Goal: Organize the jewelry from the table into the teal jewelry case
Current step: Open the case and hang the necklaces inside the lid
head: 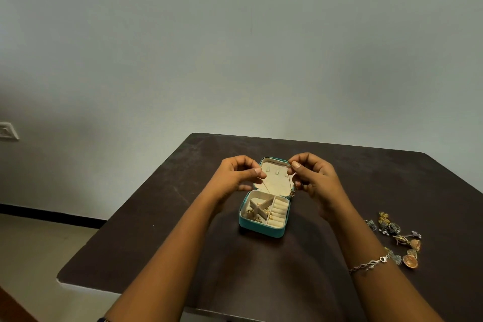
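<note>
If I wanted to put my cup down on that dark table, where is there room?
The dark brown table is bare left of the open teal jewelry case, and along its far edge behind the case. It is crowded on the right, where loose gold and silver jewelry lies.

Plain grey-green wall (235, 47) fills the upper part of the view, lit softly, darker twds its lower left. Dark brown counter (162, 217) w/ rounded corners stands against the wall, its top scuffed and dull. Left of the counter, a white switch plate (7, 131) sits on the wall. Below that, a black skirting strip (52, 213) runs along the wall's base, meeting a pale beige floor (34, 251).
</note>
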`<action>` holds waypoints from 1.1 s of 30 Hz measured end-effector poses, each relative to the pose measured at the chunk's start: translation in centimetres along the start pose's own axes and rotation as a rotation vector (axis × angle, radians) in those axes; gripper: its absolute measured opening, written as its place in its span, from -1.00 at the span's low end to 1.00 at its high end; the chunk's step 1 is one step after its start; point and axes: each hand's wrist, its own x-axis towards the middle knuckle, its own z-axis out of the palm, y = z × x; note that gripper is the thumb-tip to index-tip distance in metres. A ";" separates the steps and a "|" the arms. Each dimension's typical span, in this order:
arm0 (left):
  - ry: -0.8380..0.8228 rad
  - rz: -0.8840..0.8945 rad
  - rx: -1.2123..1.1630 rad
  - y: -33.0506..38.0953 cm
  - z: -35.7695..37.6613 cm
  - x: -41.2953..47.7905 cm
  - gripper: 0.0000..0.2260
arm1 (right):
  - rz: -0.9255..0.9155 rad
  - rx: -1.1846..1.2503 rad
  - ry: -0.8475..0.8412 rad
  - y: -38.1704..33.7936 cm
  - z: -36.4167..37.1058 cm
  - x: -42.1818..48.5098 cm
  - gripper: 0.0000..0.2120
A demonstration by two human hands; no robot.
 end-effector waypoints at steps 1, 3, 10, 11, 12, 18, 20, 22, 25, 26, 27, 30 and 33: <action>0.005 0.013 -0.006 0.2 0.0 0.0 -0.93 | 0.008 -0.012 -0.009 0.1 0.0 -0.1 -0.86; 0.018 0.038 -0.034 0.7 0.0 0.0 -0.92 | 0.027 -0.043 -0.030 0.3 0.0 -0.4 -0.86; 0.003 0.059 -0.141 2.2 0.8 -0.6 -0.93 | 0.091 -0.055 -0.155 0.0 -0.4 -0.9 -0.86; 0.003 0.062 -0.129 2.3 0.9 -0.6 -0.94 | 0.092 -0.095 -0.194 -0.2 -0.4 -0.9 -0.85; 0.002 0.066 -0.115 2.3 1.0 -0.6 -0.94 | 0.095 -0.137 -0.237 -0.4 -0.5 -1.0 -0.83; 0.020 0.076 -0.076 2.1 1.0 -0.6 -0.94 | 0.209 -0.299 -0.349 -2.4 -0.6 -0.8 -0.81; 0.033 0.076 -0.065 1.9 0.9 -0.5 -0.94 | 0.204 -0.379 -0.360 -3.6 -0.8 -0.5 -0.83; 0.043 0.064 -0.054 1.7 0.8 -0.5 -0.95 | 0.159 -0.448 -0.346 -4.9 -0.9 0.0 -0.84; 0.043 0.054 -0.066 1.3 0.9 -0.4 -0.96 | 0.090 -0.446 -0.309 -7.1 -0.6 0.7 -0.83; 0.036 0.053 -0.076 1.2 1.1 -0.3 -0.97 | 0.081 -0.418 -0.301 -7.7 -0.4 1.0 -0.83; 0.028 0.052 -0.084 1.1 1.3 -0.3 -0.97 | 0.078 -0.389 -0.295 -8.4 -0.3 1.1 -0.83; 0.002 0.036 -0.090 0.8 2.0 -0.3 -0.98 | 0.057 -0.380 -0.266 -10.0 -0.2 1.5 -0.82; -0.021 -0.001 -0.078 0.3 2.9 -0.3 -0.97 | 0.042 -0.373 -0.246 -11.4 -0.2 1.7 -0.83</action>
